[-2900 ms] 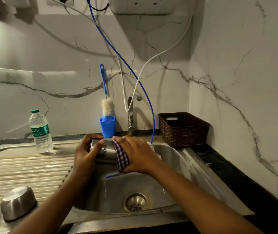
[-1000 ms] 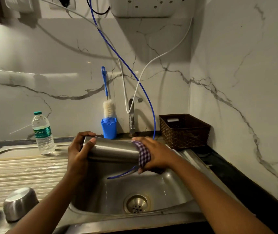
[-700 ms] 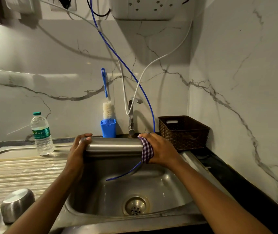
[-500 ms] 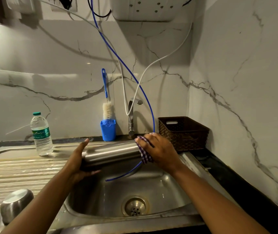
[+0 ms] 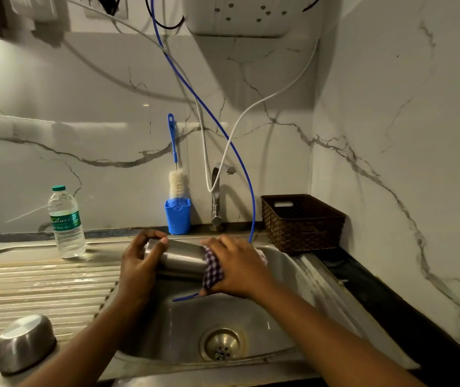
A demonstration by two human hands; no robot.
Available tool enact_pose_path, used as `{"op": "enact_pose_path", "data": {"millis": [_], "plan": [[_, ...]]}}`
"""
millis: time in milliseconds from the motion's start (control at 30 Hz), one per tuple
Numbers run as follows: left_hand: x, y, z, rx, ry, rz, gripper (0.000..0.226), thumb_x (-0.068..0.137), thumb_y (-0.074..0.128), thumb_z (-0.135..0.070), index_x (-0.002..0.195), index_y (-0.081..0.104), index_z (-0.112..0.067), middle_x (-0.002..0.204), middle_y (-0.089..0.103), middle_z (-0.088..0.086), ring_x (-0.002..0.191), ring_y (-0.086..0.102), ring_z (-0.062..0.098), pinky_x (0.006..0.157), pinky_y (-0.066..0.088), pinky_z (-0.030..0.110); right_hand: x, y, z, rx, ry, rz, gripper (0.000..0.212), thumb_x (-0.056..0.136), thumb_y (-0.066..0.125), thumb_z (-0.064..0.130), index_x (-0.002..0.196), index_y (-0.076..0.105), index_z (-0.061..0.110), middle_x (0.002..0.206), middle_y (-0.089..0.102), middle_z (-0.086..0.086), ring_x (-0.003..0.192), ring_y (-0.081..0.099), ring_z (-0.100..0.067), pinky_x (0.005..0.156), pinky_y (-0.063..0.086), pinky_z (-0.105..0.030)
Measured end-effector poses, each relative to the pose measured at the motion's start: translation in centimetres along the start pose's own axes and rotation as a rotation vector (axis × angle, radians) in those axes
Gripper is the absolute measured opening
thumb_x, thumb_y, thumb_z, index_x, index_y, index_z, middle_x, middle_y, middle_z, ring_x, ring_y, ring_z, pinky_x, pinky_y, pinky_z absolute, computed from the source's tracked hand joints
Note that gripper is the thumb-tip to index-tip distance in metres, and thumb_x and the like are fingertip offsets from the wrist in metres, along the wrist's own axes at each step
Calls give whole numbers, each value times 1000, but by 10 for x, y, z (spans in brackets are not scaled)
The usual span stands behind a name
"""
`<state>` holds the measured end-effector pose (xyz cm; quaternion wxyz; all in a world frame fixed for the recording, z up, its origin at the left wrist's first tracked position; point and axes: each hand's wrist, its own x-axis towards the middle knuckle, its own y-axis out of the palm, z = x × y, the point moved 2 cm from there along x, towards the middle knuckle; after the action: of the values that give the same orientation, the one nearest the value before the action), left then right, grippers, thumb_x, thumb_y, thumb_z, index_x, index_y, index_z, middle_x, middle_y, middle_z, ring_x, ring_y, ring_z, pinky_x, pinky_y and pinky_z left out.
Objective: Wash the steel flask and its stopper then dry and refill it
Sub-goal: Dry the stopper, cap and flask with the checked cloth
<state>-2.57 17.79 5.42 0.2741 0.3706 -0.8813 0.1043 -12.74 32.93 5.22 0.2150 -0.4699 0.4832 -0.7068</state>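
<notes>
Two hands worked above the steel sink (image 5: 184,325), the largest form shown. The steel flask (image 5: 181,256) lay on its side in the air over the basin. The left hand (image 5: 136,263) was curled round one end of the flask, and the right hand (image 5: 237,266) gripped a checked cloth (image 5: 213,270) wrapped about the other end. The step in hand appeared to be drying. It would be done well by turning the flask with the left hand while the cloth travelled its full length. The hold should be firm, since a polished wet cylinder is likely to slip. Materials, in descending size: ribbed steel drainboard (image 5: 41,289); brown basket (image 5: 301,222), rigid and perforated; flask, a smooth brushed cylinder; clear plastic bottle (image 5: 66,222) with a green cap; cloth, soft, woven and seemingly absorbent; domed steel cup (image 5: 24,342), resting mouth down on the drainboard
</notes>
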Motion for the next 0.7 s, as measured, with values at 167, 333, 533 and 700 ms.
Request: {"op": "enact_pose_path", "data": {"millis": [167,333,533,700], "plan": [[-1,-3,-5,28,78,79,9,82,64,-23,89,61,-19,85,64,-5,79,60,10,64,47,15,5,3,12,94,-22,50,103,63,76,57,145,19,32,145,35,1,130,36,-21,108,33,-43],[6,-11,-4,59,115,19,18,75,59,-38,88,61,-25,93,63,0,94,56,15,77,39,21,-10,-12,-38,257,73,205,96,61,82,47,140,29,34,142,40,6,125,42,-15,104,40,-40],[-2,2,-1,10,153,123,37,67,60,-47,90,61,-18,84,65,-15,80,62,2,67,48,11,9,1,17,158,-64,68,103,62,77,56,144,19,34,144,35,3,129,37,-19,105,37,-43],[13,-20,0,-30,121,-23,20,69,62,-43,83,63,-29,82,64,-17,83,56,1,80,44,27,-5,-12,-39,341,69,233,95,57,83,49,136,30,43,139,44,7,122,46,-16,101,42,-41]]}}
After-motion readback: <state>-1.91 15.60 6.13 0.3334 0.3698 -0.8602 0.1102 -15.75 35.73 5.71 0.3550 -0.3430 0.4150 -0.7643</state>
